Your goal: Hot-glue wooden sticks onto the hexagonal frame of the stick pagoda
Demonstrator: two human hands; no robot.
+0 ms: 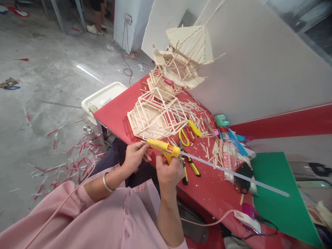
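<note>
The stick frame [151, 120] stands on the table [110, 112], behind the glue gun [160, 146].

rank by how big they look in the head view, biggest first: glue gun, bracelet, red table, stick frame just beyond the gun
1. Red table, partly covered
2. Stick frame
3. Glue gun, nearer the camera yet clearly smaller-looking
4. Bracelet

The right hand [169, 173] grips a yellow glue gun [158, 145], a long glue stick [233, 172] jutting from its back; the left hand [134, 156] is close to its nozzle [145, 139]. Beyond, a framework [152, 119] of thin sticks stands on the red desk [114, 112].
</note>
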